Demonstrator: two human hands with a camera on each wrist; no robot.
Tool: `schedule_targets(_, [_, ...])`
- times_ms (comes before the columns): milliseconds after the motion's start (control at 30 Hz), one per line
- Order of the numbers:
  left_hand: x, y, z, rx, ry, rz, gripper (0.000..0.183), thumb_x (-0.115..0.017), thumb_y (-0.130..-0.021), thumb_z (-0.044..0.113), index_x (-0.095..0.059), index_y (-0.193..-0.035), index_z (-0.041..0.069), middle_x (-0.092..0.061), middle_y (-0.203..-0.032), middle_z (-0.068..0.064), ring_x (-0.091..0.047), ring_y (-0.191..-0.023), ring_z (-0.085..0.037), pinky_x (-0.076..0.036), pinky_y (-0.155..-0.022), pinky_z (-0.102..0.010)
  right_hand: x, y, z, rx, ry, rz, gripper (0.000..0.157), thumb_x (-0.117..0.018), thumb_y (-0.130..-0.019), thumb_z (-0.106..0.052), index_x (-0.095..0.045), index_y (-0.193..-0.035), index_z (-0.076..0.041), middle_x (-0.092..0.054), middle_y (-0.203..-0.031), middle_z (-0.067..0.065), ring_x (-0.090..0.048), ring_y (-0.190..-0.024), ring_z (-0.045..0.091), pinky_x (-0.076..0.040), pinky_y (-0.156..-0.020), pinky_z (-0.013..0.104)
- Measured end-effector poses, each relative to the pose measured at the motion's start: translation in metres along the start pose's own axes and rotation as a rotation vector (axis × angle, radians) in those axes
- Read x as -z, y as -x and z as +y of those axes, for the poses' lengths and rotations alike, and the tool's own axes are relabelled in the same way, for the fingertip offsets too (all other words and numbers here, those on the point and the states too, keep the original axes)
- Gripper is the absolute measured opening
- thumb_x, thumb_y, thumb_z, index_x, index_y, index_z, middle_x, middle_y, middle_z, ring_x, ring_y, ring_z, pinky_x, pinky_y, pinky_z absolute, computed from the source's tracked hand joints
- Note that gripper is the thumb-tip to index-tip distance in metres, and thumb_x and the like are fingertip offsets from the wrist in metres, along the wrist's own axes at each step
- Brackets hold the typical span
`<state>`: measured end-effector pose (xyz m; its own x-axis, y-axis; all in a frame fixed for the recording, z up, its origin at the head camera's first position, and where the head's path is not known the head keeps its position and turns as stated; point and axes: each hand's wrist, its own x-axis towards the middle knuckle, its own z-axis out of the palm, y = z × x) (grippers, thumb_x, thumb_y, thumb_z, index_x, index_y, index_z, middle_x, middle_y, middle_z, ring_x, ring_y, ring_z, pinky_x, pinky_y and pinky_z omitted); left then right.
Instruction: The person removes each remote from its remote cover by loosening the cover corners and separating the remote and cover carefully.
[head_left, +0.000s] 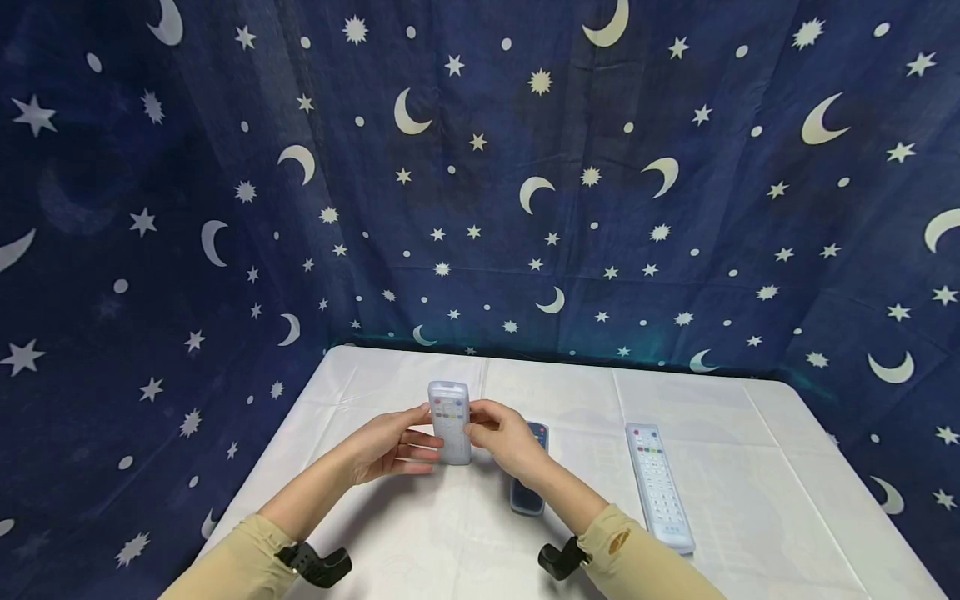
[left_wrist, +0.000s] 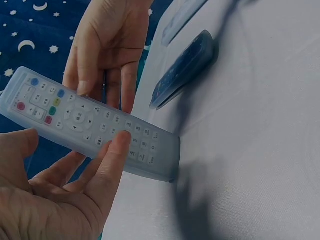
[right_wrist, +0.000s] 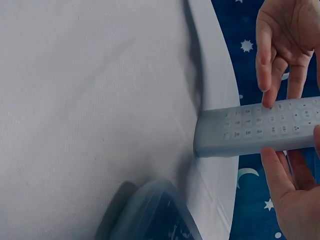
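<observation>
A white remote control (head_left: 450, 425) in a clear cover stands upright on its lower end on the table, buttons facing me. My left hand (head_left: 390, 446) is at its left side, fingers loosely extended, fingertips touching the edge. In the left wrist view, one finger of the left hand (left_wrist: 65, 200) overlaps the buttons. At the right side my right hand (head_left: 510, 442) pinches the remote between thumb and fingers. Behind the right hand lies a dark remote control (head_left: 527, 497) in a clear cover, partly hidden. Another white remote control (head_left: 660, 487) lies farther right.
A white cloth covers the table (head_left: 420, 550), with creases running across it. Dark blue curtains (head_left: 495, 108) with moons and stars hang behind the table and on the left. Each wrist wears a black strap with a small device (head_left: 315, 565).
</observation>
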<state>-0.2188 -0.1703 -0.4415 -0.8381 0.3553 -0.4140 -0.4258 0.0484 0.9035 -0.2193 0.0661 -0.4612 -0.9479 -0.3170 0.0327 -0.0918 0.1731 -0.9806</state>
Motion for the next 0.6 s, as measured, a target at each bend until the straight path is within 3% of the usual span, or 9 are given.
schedule_targets(133, [0.000,0.001,-0.001,-0.001,-0.002,0.004,0.073,-0.058,-0.101,0.052,-0.044,-0.148,-0.003,-0.069,-0.120,-0.022,-0.069,-0.107,-0.035,-0.060,-0.085,-0.044,0.000,0.004,-0.003,-0.124,-0.189,0.052,0.038,-0.062,-0.102,-0.017,-0.059,-0.133,0.004,-0.063,-0.124,0.018,-0.064,-0.112,0.032,-0.058,-0.091,0.041])
schedule_targets(233, [0.000,0.001,-0.001,-0.002,0.004,0.000,0.073,-0.058,-0.102,0.051,-0.044,-0.148,-0.003,-0.069,-0.120,-0.022,-0.070,-0.105,-0.035,-0.060,-0.085,-0.044,0.002,0.008,-0.004,-0.257,-0.309,0.080,0.051,-0.062,-0.103,-0.030,-0.051,-0.135,0.009,-0.061,-0.119,0.023,-0.068,-0.101,0.032,-0.060,-0.085,0.040])
schedule_targets(367, [0.000,0.001,-0.003,0.011,0.002,-0.002,0.071,-0.058,-0.102,0.051,-0.046,-0.145,-0.003,-0.070,-0.117,-0.023,-0.071,-0.104,-0.035,-0.060,-0.083,-0.044,0.002,0.011,-0.002,-0.402,-0.387,-0.008,0.070,-0.060,-0.102,-0.047,-0.043,-0.141,0.008,-0.064,-0.113,0.023,-0.073,-0.086,0.027,-0.062,-0.078,0.040])
schedule_targets(467, [-0.002,0.000,-0.006,0.023,-0.011,0.016,0.067,-0.063,-0.099,0.049,-0.051,-0.140,-0.003,-0.071,-0.113,-0.021,-0.073,-0.097,-0.032,-0.061,-0.082,-0.043,-0.001,0.013,0.000,-0.439,-0.404,-0.070,0.069,-0.061,-0.101,-0.050,-0.047,-0.139,0.007,-0.067,-0.111,0.023,-0.074,-0.082,0.026,-0.062,-0.076,0.041])
schedule_targets(600, [-0.004,0.002,-0.009,0.012,-0.004,0.019,0.056,-0.067,-0.098,0.037,-0.052,-0.134,-0.002,-0.071,-0.110,-0.021,-0.073,-0.089,-0.026,-0.061,-0.080,-0.042,-0.005,0.016,-0.001,-0.438,-0.388,-0.073,0.062,-0.066,-0.099,-0.044,-0.055,-0.132,0.008,-0.067,-0.113,0.026,-0.075,-0.082,0.026,-0.062,-0.076,0.039])
